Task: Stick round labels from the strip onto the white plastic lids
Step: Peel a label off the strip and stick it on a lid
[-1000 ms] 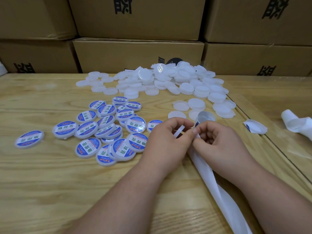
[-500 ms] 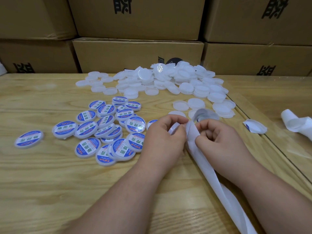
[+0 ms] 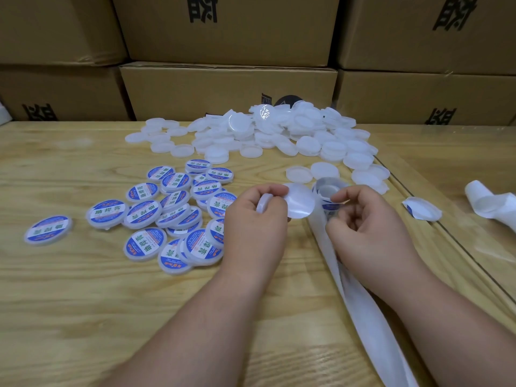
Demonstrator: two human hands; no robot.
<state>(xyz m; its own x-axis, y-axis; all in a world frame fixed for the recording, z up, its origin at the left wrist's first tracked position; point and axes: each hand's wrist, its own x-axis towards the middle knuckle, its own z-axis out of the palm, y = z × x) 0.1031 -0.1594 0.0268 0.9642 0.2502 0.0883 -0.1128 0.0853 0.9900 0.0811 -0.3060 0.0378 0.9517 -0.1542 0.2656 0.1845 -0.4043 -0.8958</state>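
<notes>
Peeled free since a moment ago, a round label (image 3: 301, 201) now hangs, blank side toward us, from our left hand (image 3: 255, 219), whose curled fingers also grip a white lid (image 3: 264, 202). Our right hand (image 3: 368, 227) pinches the strip (image 3: 360, 308) trailing toward us over the wooden table (image 3: 69, 289). Labelled lids (image 3: 145, 244) lie left, plain ones (image 3: 279, 135) beyond.
</notes>
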